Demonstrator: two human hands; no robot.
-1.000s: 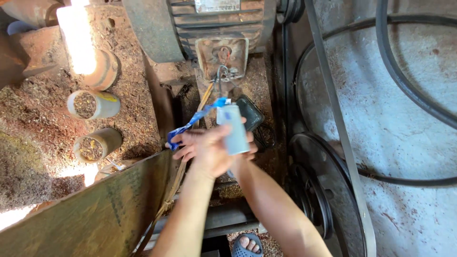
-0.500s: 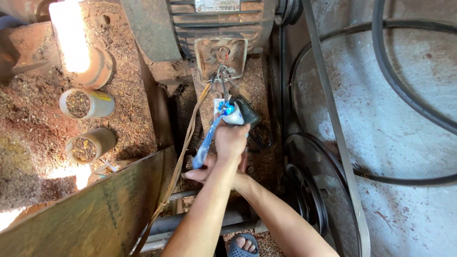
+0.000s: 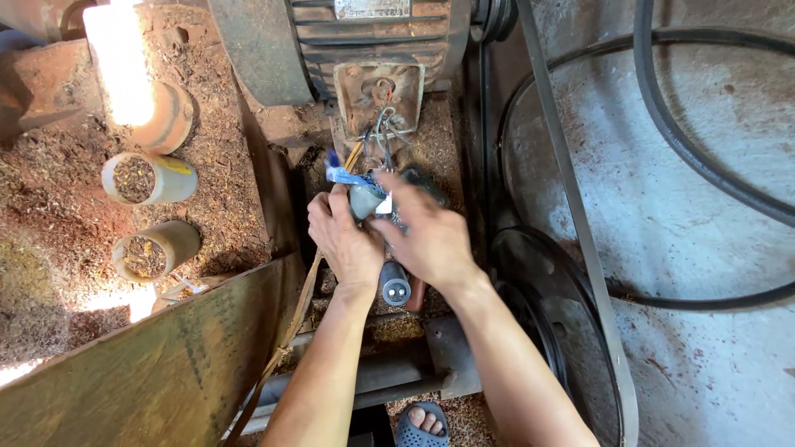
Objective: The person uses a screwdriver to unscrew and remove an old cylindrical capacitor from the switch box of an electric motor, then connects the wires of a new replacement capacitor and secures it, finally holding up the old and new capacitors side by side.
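Right hand (image 3: 426, 236) now up beside left hand (image 3: 344, 236), both pinching the grey capacitor (image 3: 364, 200), held at 12 o'clock of the knuckles, below the motor (image 3: 377, 41)

A small metal label plate (image 3: 372, 7) sits on top of the big grey motor (image 3: 373, 41), at the top edge of the view. It is a pale, shiny rectangle. Left of the motor, a sawdust-filled tube (image 3: 149, 177) wears a yellow label patch (image 3: 175, 165).
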